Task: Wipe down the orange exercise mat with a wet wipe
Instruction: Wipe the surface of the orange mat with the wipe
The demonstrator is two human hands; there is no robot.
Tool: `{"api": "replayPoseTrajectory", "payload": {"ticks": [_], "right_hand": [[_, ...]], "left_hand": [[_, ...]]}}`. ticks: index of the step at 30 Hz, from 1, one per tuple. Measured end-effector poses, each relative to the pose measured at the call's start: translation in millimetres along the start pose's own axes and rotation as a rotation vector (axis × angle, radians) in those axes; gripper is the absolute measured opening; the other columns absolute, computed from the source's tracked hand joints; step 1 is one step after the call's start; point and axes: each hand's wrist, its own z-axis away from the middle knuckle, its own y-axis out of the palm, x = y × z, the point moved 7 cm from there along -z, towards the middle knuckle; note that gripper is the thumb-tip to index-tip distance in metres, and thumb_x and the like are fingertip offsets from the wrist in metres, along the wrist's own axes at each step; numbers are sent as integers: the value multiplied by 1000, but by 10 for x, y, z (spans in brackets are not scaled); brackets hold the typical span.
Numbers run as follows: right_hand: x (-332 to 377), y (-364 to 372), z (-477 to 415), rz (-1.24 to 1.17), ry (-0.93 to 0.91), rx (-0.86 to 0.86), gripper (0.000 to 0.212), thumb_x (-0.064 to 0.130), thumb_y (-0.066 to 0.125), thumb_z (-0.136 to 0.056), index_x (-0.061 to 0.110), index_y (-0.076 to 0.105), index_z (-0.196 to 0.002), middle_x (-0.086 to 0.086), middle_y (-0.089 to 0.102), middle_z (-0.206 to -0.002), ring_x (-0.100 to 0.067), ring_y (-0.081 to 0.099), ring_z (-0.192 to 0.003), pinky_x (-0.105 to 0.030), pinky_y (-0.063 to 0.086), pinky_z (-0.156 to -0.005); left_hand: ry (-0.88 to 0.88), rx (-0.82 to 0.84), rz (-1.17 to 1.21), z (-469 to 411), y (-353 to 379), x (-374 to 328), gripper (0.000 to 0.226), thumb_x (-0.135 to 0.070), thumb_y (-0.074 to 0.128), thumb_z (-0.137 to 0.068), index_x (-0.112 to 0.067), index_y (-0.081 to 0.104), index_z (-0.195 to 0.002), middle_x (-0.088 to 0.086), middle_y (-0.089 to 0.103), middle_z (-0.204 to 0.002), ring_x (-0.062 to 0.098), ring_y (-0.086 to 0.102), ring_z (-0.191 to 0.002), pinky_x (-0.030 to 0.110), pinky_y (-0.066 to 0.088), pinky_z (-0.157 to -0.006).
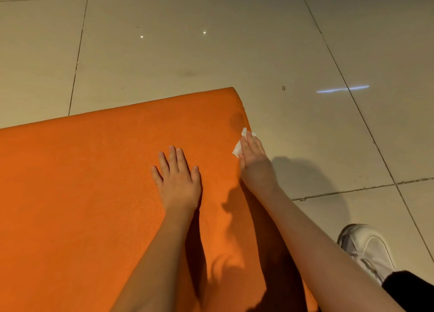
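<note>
The orange exercise mat (pixel 94 182) fills the lower left of the view, its far right corner near the middle. My left hand (pixel 177 177) lies flat on the mat with straight, spread fingers. My right hand (pixel 254 161) presses a small white wet wipe (pixel 237 149) against the mat's right edge with straight fingers. Most of the wipe is hidden under that hand. A darker damp patch (pixel 237 121) shows on the mat just beyond the wipe.
Beige floor tiles (pixel 211 53) with dark grout lines surround the mat. A white sneaker (pixel 366 248) and a dark trouser leg (pixel 411 290) sit at the lower right. A tiny dark speck (pixel 283 88) lies on the floor beyond the mat's corner.
</note>
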Motion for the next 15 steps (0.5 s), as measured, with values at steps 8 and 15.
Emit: {"api": "replayPoseTrajectory", "payload": {"ticks": [8, 15], "right_hand": [[-123, -13, 559, -44, 98, -2, 55, 24, 28, -96, -6, 51, -136, -25, 48, -142, -42, 49, -129, -48, 43, -103], [-179, -67, 1106, 27, 183, 95, 50, 19, 31, -103, 5, 28, -151, -14, 26, -159, -29, 29, -145, -35, 28, -115]], "left_hand": [[184, 115, 5, 857, 171, -269, 83, -55, -8, -83, -19, 4, -157, -2, -10, -164, 21, -17, -150, 42, -16, -117], [249, 240, -42, 1294, 170, -251, 63, -45, 18, -104, -19, -4, -156, -2, -15, -163, 20, -20, -149, 43, -12, -119]]}}
